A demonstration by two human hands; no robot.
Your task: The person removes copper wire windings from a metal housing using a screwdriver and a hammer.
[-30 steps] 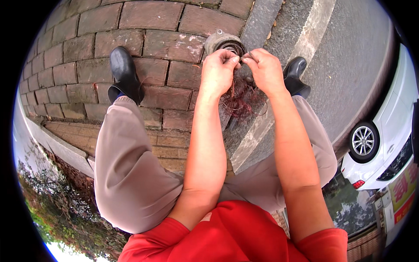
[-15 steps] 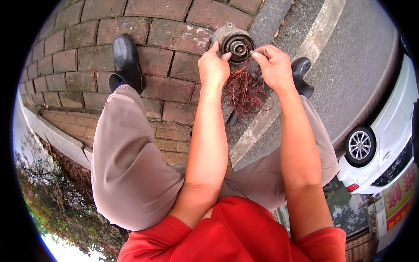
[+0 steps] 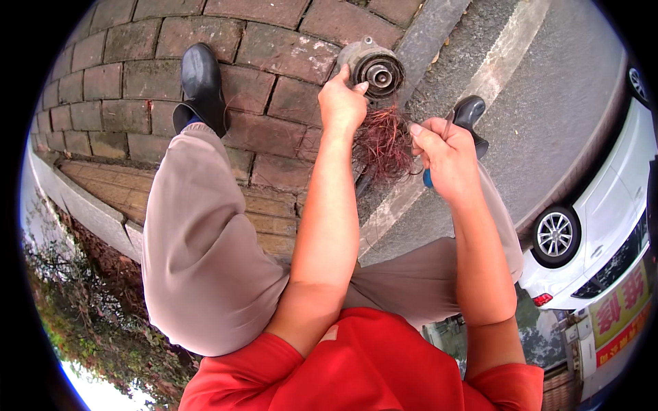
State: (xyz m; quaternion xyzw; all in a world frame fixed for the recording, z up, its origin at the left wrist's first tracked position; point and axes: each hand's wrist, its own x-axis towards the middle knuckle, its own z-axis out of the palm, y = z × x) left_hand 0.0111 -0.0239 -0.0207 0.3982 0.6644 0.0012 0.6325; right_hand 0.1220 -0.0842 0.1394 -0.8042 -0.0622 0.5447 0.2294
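Round grey cast-metal housing with a dark ringed face and a bright central hub (image 3: 375, 67) sits on red-brown paving bricks (image 3: 240, 89) at the edge of the grey stone kerb (image 3: 433, 34), hub toward the wearer. Looks heavy and rigid for its bulk, hard to damage; dark grime on the rings suggests a slick face. Best hold, I judge: the outer rim, or the small holed lug (image 3: 368, 41) on the far side. Left hand (image 3: 345, 103) is at the near-left edge, thumb and forefinger spread, thumb tip by the rings. Loose tangle of thin reddish-copper wire (image 3: 385, 140) lies just below: light, springy, likely to snag; better gathered as a bunch than by single ends. Right hand (image 3: 445, 154) is right of the tangle, thumb and curled forefinger pressed together, apparently on a fine strand, too thin to confirm. A rounded blue piece (image 3: 428, 178) shows beneath its fingers; kind unclear. Containers: only the housing's recessed face reads as hollow; it holds nested rings around the hub, deeper parts too dark to tell.
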